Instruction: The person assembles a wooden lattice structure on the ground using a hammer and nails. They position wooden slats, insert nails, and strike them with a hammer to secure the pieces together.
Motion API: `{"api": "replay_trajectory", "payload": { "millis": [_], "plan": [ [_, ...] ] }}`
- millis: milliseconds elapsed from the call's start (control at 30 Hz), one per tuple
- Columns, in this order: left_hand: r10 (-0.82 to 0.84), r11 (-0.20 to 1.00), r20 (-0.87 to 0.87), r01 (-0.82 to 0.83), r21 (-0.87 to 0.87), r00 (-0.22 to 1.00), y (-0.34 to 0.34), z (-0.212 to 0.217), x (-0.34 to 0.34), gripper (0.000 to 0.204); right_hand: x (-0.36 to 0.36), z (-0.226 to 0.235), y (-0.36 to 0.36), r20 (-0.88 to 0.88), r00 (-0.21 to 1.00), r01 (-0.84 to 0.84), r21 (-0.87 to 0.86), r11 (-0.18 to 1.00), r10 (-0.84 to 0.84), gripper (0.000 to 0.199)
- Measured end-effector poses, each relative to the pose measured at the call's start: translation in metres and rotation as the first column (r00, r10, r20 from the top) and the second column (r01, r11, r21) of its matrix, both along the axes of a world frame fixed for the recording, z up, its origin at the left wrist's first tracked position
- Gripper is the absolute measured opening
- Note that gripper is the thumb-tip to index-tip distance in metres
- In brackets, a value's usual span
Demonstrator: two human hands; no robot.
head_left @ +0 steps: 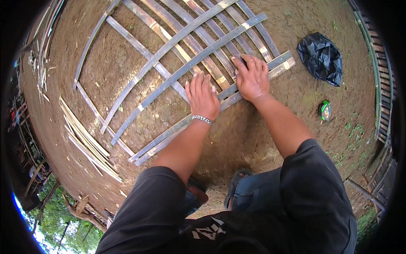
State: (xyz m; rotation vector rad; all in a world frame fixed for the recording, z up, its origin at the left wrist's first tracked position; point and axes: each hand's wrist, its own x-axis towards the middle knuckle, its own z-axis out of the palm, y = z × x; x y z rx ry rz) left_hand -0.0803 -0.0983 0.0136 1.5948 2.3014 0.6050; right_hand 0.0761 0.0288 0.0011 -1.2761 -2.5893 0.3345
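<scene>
My left hand (pixel 202 96): fingers extended on bamboo slats (pixel 192 62) | right hand (pixel 252 78): fingers bent, grip indeterminable | uneven pressure could skew near crosspiece (pixel 229 91).

Outdoor work yard: bare earth (pixel 298 99) underfoot, weeds (pixel 354 130) at right, slatted fence (pixel 383 76) beyond, green trees (pixel 63 222) lower left. On the ground, 1 slat lattice (pixel 187 67), loose pale strips (pixel 87 137).

There were two hands (pixel 204 95), one slatted frame (pixel 218 45), one chain bracelet (pixel 202 119), two dark sleeves (pixel 313 171), one black plastic bag (pixel 321 59), one green-and-black tape measure (pixel 325 111) and two bundles of pale strips (pixel 86 142).
</scene>
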Motion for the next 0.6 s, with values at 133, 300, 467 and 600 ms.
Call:
{"api": "replay_trajectory", "payload": {
  "millis": [133,300,467,600],
  "plan": [
    [-0.074,0.997,-0.008,0.074,-0.025,0.997,0.0004,-0.0003,0.0008,0.042,0.002,0.0004,0.0001,0.009,1.0,0.007,-0.018,1.0,-0.007,0.046],
    [-0.124,0.988,-0.066,0.117,-0.101,0.99,0.0026,-0.0028,0.0007,0.045,0.0018,-0.0015,-0.0001,0.015,1.0,0.011,-0.06,0.998,-0.011,0.047],
    [-0.125,0.989,-0.09,0.117,-0.091,0.988,0.0032,-0.0055,0.0028,0.048,0.0043,-0.0056,-0.0015,0.017,1.0,-0.003,-0.09,0.996,0.005,0.049],
    [-0.12,0.988,-0.079,0.11,-0.111,0.99,0.0,-0.0084,0.0008,0.053,0.0043,-0.001,-0.0014,-0.024,1.0,0.001,-0.08,0.997,-0.003,0.049]
  ]
}}
